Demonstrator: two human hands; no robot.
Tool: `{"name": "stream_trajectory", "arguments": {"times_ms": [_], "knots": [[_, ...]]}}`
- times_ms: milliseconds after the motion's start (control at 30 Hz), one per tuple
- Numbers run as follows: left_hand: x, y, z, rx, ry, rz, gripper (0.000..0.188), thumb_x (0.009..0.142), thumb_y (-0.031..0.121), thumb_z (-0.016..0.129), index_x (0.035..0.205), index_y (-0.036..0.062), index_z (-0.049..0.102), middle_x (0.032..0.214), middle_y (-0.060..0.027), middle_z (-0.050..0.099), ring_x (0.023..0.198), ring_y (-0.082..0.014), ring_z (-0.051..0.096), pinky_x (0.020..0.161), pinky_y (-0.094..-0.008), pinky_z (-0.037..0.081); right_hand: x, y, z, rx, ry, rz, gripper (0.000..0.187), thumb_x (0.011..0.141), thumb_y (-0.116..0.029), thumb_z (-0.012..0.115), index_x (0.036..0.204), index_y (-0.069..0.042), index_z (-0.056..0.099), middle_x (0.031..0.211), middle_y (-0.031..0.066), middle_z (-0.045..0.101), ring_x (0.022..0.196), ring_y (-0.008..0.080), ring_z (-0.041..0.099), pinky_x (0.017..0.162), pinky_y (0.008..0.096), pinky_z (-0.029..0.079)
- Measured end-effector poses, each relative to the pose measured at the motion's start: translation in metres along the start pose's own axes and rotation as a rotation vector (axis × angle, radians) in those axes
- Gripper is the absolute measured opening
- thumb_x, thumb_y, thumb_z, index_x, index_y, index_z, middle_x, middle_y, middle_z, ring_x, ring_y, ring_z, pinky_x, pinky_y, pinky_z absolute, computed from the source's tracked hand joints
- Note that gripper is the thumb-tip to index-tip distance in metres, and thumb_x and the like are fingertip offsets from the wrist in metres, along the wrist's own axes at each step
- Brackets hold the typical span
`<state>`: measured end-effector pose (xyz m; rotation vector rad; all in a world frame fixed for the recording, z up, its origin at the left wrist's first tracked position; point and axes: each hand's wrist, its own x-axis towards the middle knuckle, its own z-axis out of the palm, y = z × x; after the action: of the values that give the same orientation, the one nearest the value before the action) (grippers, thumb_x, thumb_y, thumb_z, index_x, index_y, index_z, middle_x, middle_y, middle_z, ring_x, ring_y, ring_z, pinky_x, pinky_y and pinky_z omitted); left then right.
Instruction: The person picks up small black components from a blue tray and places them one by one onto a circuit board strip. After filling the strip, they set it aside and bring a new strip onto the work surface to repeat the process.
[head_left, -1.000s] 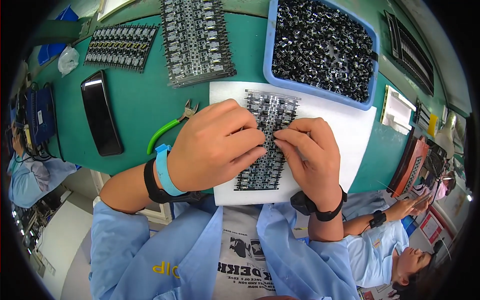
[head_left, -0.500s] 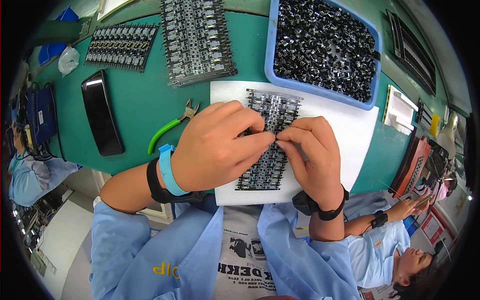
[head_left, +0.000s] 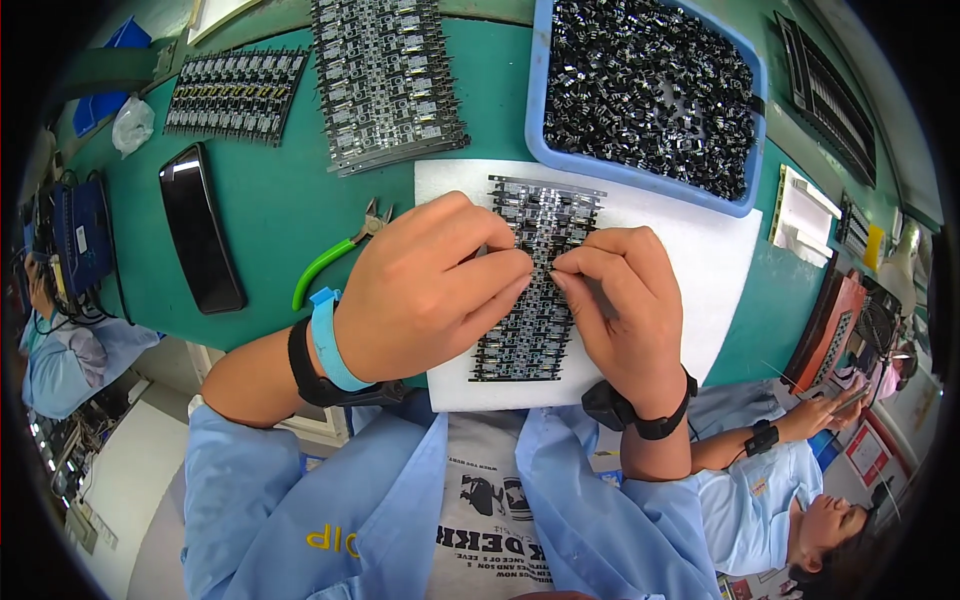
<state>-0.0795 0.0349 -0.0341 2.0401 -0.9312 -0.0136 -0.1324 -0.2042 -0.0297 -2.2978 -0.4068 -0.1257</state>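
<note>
A panel of small circuit boards (head_left: 518, 345) lies on a white foam sheet (head_left: 690, 270) in front of me. Over its left side, my left hand (head_left: 425, 290) is closed, thumb and index finger pressed together. My right hand (head_left: 632, 315) is pinched at the panel's right side, its fingertips a little apart from the left ones. Anything between either pair of fingertips is too small or hidden to make out. Beyond the sheet, small black parts with shiny metal bits (head_left: 650, 90) fill a blue plastic bin (head_left: 640, 188).
Green-handled cutters (head_left: 325, 272) and a black phone (head_left: 202, 230) lie left on the green mat (head_left: 270, 200). Stacked board panels (head_left: 385, 90) and another panel (head_left: 238, 95) lie farther back. A white plastic piece (head_left: 803, 215) sits right, near a co-worker in a blue jacket (head_left: 765, 500).
My left fingertips have drawn back to the left, away from the right ones, opening a gap over the panel. My right hand has barely moved.
</note>
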Motion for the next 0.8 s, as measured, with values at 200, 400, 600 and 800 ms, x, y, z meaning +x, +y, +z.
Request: {"name": "stream_trajectory", "arguments": {"times_ms": [200,400,600,800], "knots": [[0.0014,0.0013,0.0011,0.005,0.019,-0.009,0.02,0.083,0.0,0.088,0.1,0.0031,0.079,0.098,-0.0075,0.069,0.084,-0.028,0.066,0.071,-0.0394,0.055,-0.0002,0.0009,0.0008,-0.007,0.005,-0.009,0.024,0.086,0.001,0.087,0.107,-0.002,0.075,0.108,0.0126,0.07,0.095,0.0346,0.068,0.082,0.0448,0.053],[0.0009,-0.0008,0.001,0.004,0.021,-0.002,0.026,0.08,-0.002,0.091,0.103,0.0033,0.082,0.098,-0.0081,0.071,0.084,-0.0276,0.068,0.069,-0.0384,0.054,-0.0009,0.002,0.002,-0.035,0.006,-0.017,0.025,0.086,0.0,0.087,0.108,-0.003,0.075,0.109,0.0119,0.071,0.096,0.0339,0.069,0.082,0.0449,0.053],[0.0012,0.0004,0.0007,0.013,0.023,-0.011,0.026,0.079,-0.002,0.091,0.103,0.0035,0.082,0.099,-0.0082,0.071,0.084,-0.0276,0.069,0.069,-0.0383,0.053,0.0004,0.0016,0.0014,-0.045,0.001,-0.041,0.026,0.087,-0.001,0.087,0.109,-0.003,0.074,0.109,0.011,0.071,0.096,0.033,0.069,0.082,0.0448,0.053],[0.0014,-0.0001,0.0009,0.022,0.013,0.0,0.026,0.078,-0.002,0.091,0.102,0.0038,0.081,0.099,-0.0081,0.07,0.084,-0.0274,0.069,0.069,-0.038,0.053,0.0006,0.0022,0.0017,-0.024,0.002,-0.041,0.026,0.087,-0.001,0.086,0.109,-0.004,0.074,0.109,0.0106,0.071,0.097,0.0324,0.069,0.083,0.045,0.052]]}}
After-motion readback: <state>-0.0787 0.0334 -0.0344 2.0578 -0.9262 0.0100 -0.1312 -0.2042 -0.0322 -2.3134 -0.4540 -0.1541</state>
